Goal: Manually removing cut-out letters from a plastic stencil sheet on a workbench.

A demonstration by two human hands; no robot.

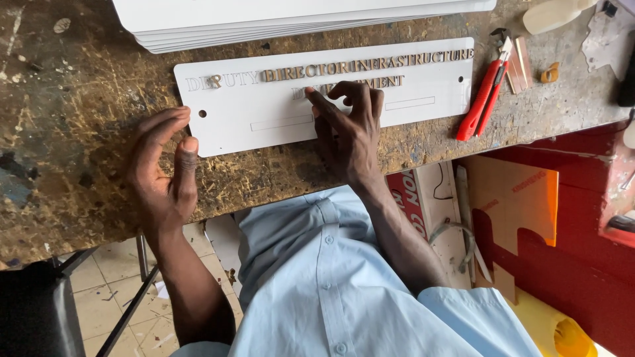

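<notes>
Worn workbench: hands pressing letters onto signboard.

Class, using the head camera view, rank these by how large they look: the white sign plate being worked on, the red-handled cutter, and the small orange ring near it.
1. white sign plate, by far the largest.
2. red-handled cutter, long and slim.
3. small orange ring, the smallest.
All lie on the same workbench, so nearness hardly skews the order.
</notes>
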